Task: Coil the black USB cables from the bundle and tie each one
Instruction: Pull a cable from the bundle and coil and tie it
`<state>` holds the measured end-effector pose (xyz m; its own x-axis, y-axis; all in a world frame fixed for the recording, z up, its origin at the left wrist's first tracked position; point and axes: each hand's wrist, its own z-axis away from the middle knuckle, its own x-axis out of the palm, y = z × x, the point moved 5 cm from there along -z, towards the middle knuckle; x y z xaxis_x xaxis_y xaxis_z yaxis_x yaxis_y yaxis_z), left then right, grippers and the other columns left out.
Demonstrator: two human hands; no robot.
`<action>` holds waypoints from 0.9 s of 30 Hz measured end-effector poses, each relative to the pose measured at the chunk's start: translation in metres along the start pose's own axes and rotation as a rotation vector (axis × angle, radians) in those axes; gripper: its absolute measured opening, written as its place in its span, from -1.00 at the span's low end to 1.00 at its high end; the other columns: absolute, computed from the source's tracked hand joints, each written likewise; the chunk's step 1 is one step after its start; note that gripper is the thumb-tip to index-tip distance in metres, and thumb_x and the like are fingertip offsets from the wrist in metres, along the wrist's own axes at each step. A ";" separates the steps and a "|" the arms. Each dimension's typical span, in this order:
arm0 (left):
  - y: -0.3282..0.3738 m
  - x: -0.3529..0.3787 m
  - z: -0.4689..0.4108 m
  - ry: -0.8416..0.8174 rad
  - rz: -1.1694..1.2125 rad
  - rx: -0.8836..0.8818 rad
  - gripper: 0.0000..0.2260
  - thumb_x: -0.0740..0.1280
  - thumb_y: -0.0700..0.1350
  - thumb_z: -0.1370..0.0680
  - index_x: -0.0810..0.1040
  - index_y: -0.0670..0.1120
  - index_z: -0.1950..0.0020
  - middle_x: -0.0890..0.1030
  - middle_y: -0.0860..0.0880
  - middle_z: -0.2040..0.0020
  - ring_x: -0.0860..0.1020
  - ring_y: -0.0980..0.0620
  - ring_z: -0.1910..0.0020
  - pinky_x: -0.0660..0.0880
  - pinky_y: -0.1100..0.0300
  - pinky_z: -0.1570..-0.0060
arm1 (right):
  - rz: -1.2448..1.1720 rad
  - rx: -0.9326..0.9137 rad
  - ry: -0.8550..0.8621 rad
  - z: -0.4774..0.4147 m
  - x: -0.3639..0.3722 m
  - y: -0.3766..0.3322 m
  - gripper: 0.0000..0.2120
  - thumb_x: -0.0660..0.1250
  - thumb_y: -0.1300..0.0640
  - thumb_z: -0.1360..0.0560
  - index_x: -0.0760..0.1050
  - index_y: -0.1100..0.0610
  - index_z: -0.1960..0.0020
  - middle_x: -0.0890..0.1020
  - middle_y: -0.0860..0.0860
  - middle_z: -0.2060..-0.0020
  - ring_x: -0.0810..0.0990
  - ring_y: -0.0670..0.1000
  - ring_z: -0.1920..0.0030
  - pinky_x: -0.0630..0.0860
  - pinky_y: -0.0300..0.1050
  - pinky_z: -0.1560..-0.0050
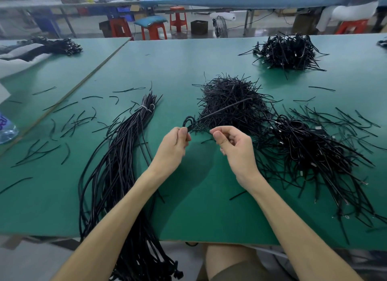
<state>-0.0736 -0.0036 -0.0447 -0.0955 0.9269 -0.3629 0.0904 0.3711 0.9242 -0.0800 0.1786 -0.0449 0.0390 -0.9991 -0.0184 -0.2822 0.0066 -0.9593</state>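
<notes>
Pinching a blurred cable loop [188, 121], the left hand [173, 143] hides its ends.

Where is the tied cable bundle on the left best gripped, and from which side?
Probably just below the white tie, from above: there the bundle is narrowest and lies flat on the table; lower down its strands splay apart.

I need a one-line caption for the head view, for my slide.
Left hand pinches a looped black cable over the green table; right hand close beside; cable bundle lies left.
</notes>
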 end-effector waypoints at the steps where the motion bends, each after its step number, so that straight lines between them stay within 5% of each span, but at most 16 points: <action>1: 0.001 0.004 0.001 -0.030 0.018 0.012 -0.70 0.08 0.01 -0.75 0.44 -0.06 0.10 0.36 0.14 0.37 0.28 0.18 0.49 0.24 0.32 0.45 | -0.028 0.005 -0.004 0.000 0.000 0.000 -0.88 0.41 0.02 -0.56 0.66 0.05 0.01 0.63 -0.22 0.30 0.48 -0.22 0.31 0.41 -0.35 0.20; 4: 0.001 0.008 0.005 -0.056 -0.073 0.083 -0.71 0.10 -0.03 -0.75 0.45 -0.03 0.12 0.40 0.13 0.35 0.33 0.19 0.47 0.26 0.26 0.39 | -0.013 -0.005 -0.043 0.000 0.004 -0.001 -0.89 0.42 0.01 -0.55 0.68 0.03 0.07 0.70 -0.15 0.25 0.52 -0.22 0.31 0.42 -0.38 0.21; 8: 0.003 0.016 0.008 -0.125 -0.093 0.128 -0.72 0.11 -0.06 -0.74 0.45 -0.02 0.13 0.42 0.10 0.32 0.35 0.20 0.43 0.29 0.23 0.32 | 0.144 -0.008 -0.051 0.000 0.008 0.002 -0.88 0.44 0.04 -0.56 0.68 0.09 0.06 0.72 -0.01 0.15 0.64 0.06 0.11 0.57 0.01 0.00; 14: 0.002 0.016 0.009 -0.184 -0.059 0.131 -0.70 0.11 0.11 -0.70 0.46 -0.01 0.10 0.41 0.11 0.33 0.32 0.16 0.41 0.33 0.26 0.34 | 0.187 -0.025 0.006 0.001 0.005 -0.002 -0.83 0.41 0.04 -0.59 0.64 0.15 0.04 0.68 -0.06 0.17 0.61 -0.12 0.16 0.49 -0.22 0.05; 19: 0.004 0.017 0.009 -0.166 -0.007 0.090 -0.70 0.10 0.06 -0.70 0.47 -0.04 0.12 0.43 0.06 0.30 0.34 0.21 0.46 0.32 0.36 0.42 | 0.278 -0.032 -0.028 0.005 0.012 -0.004 -0.91 0.47 0.03 -0.54 0.60 0.00 0.11 0.67 -0.10 0.19 0.59 -0.18 0.18 0.47 -0.35 0.10; 27: 0.008 0.015 0.014 -0.281 0.236 -0.111 -0.67 0.12 0.05 -0.74 0.35 -0.03 0.18 0.29 0.10 0.36 0.16 0.14 0.48 0.15 0.34 0.54 | 0.135 0.040 -0.113 0.005 0.016 -0.001 -0.78 0.59 0.03 -0.41 0.59 0.08 0.09 0.69 -0.05 0.25 0.60 -0.09 0.24 0.56 -0.02 0.10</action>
<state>-0.0608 0.0144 -0.0445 0.1920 0.9709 -0.1429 -0.0320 0.1517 0.9879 -0.0739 0.1629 -0.0454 0.1113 -0.9779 -0.1771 -0.2541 0.1443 -0.9564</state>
